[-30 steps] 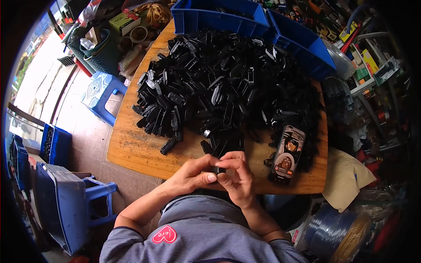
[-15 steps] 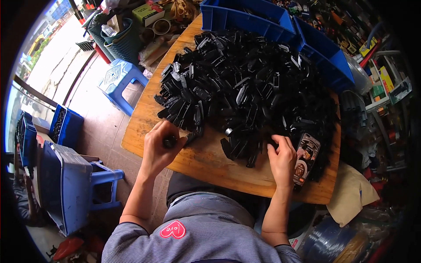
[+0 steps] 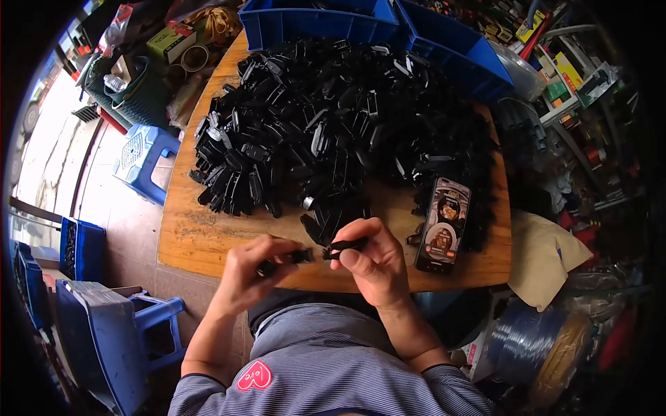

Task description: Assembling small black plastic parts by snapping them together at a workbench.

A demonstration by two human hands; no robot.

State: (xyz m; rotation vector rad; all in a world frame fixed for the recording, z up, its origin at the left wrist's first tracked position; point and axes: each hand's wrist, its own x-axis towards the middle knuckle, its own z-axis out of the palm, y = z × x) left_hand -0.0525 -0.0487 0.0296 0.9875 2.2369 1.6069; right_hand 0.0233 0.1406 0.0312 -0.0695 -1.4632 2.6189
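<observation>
A big heap of black plastic parts [image 3: 333, 132] covers most of the wooden table [image 3: 201, 236]. My left hand [image 3: 253, 267] grips one small black part [image 3: 295, 257] near the table's front edge. My right hand [image 3: 374, 263] grips another black part [image 3: 345, 245] just to its right. The two pieces point end to end and are nearly touching between my hands.
A phone with a lit screen [image 3: 442, 223] lies on the table right of my hands. Two blue bins [image 3: 312, 21] [image 3: 451, 48] stand at the far edge. Blue plastic stools [image 3: 142, 156] [image 3: 118, 333] sit on the left, and cluttered shelves [image 3: 569, 83] line the right.
My hands were spread apart, reaching into the heap at left and right. Each has taken a black part and both have come together in front of me.
</observation>
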